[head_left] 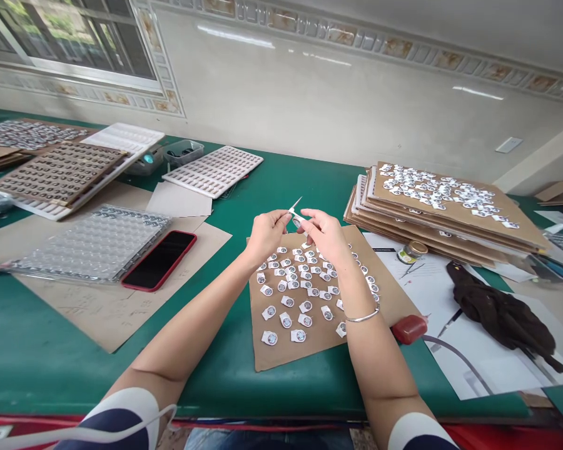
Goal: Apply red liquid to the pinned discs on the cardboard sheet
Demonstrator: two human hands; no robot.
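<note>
My left hand [268, 236] is closed, thumb and forefinger pinching a thin, pale pointed tool [297, 203] whose tip slants up to the right. Close beside it, my right hand [323, 232] pinches a small white tab piece [296, 219]; its details are partly hidden by the fingers. Both hands meet above the far edge of a brown cardboard sheet [272, 357]. Across that sheet lie many small white tabs with round silvery faces [298, 335], some hidden under my right forearm.
At right, stacked boards [507, 234] carry more tabs; near them are a small jar [413, 251], a red lump [409, 329] and a dark cloth [502, 312]. Leftward lie a phone [159, 260], a clear plastic tray [98, 244] and a white slotted tray [216, 172].
</note>
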